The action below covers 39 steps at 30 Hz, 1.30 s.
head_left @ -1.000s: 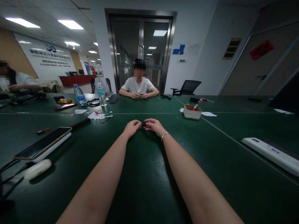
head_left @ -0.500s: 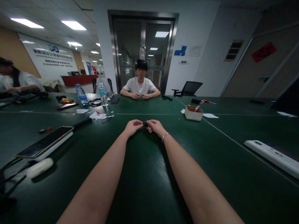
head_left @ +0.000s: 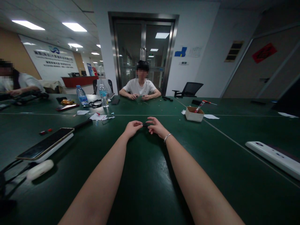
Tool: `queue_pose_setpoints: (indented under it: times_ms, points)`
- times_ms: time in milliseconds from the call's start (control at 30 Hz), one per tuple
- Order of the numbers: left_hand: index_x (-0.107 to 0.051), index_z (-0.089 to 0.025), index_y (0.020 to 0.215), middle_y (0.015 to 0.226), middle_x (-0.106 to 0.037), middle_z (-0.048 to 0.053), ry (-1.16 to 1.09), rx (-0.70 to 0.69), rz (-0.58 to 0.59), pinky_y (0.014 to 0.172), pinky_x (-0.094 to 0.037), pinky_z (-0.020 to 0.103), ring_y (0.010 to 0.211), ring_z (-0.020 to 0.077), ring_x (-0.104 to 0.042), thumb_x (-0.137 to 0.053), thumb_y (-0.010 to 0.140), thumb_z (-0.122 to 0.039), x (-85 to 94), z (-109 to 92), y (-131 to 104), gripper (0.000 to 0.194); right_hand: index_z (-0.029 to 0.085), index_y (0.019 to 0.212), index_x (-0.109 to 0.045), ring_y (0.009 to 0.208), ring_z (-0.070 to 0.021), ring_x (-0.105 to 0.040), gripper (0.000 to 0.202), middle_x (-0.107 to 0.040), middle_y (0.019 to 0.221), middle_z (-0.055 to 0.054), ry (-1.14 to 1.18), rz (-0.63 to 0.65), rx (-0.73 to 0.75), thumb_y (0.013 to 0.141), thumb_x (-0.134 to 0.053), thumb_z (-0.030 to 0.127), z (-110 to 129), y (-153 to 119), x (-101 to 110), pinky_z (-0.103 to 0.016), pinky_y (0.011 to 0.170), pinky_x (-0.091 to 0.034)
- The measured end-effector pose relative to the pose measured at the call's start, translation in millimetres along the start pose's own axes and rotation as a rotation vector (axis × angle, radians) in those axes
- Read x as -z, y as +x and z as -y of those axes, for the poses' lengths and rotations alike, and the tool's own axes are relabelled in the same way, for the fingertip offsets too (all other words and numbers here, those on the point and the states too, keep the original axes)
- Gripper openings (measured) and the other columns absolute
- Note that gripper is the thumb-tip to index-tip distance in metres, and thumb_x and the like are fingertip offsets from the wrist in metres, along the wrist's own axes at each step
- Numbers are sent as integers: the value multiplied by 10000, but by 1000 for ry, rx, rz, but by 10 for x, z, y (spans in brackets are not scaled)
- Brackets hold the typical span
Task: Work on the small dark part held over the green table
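Out ahead over the green table [head_left: 145,175], my left hand [head_left: 133,128] pinches a small black object [head_left: 145,125] between thumb and fingertips. The object is too small for me to tell its kind. My right hand [head_left: 158,127], with a silver bracelet at the wrist, is just right of it. Its index finger is lifted away from the thumb, so the fingers are apart. The thumb is close to the object's right end; whether it touches I cannot tell.
At left lie a phone [head_left: 45,142] on a white block, a white oval case [head_left: 39,169] and cables. Two water bottles [head_left: 103,95] stand farther back. Right of my hands is a small box [head_left: 194,114]; a white device [head_left: 272,156] lies far right. A person [head_left: 140,86] sits opposite.
My right fingers have opened from their grip on the small black object, the index finger lifting up. My left hand keeps its pinch. The person opposite has moved their hands slightly apart.
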<state>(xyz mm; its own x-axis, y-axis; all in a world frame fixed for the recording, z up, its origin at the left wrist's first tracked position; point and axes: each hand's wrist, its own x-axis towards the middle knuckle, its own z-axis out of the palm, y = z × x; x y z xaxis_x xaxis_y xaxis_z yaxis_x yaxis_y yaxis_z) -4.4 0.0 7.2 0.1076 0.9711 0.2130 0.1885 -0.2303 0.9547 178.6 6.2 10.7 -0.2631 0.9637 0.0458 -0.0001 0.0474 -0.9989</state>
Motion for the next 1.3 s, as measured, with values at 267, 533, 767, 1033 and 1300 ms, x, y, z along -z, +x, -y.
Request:
queue_pose_setpoints:
  times_ms: [267, 533, 767, 1033, 1300]
  points:
    - [-687, -136, 850, 861, -726, 90, -8, -1, 14, 875, -487, 387, 847, 202, -663, -777, 615, -310, -18, 8, 3, 306, 150, 1049, -524, 351, -30, -482, 168, -608, 684, 13, -129, -23, -37, 891, -524, 210, 22, -1, -52, -120, 310, -387]
    - [-686, -131, 869, 901, -727, 97, -21, -11, 10, 888, -480, 384, 869, 202, -663, -768, 627, -303, 2, 8, 4, 308, 140, 1073, -519, 373, -54, -520, 195, -604, 662, 8, -38, -26, -90, 892, -546, 208, 49, -23, -41, -154, 355, -454]
    - [-690, -139, 878, 902, -728, 90, -9, -6, -4, 895, -476, 382, 895, 206, -659, -768, 627, -317, 3, 9, 7, 318, 222, 1203, -451, 470, -54, -594, 520, -606, 849, 13, 73, 12, -52, 760, -657, 45, 46, -37, -10, -183, 467, -546]
    - [-688, -136, 865, 903, -727, 90, -26, -10, -4, 890, -479, 380, 876, 202, -663, -761, 628, -292, 12, 26, 21, 292, 261, 1253, -435, 460, -47, -589, 584, -620, 908, 2, 23, 42, -28, 757, -637, 28, 69, -48, -26, -171, 439, -532]
    - [-687, -137, 873, 898, -727, 92, -28, -6, -7, 883, -481, 376, 862, 198, -663, -756, 638, -302, -1, 45, 34, 294, 157, 1133, -517, 412, -60, -549, 251, -640, 770, -29, -24, 20, -77, 883, -523, 135, 52, -24, -34, -166, 382, -486]
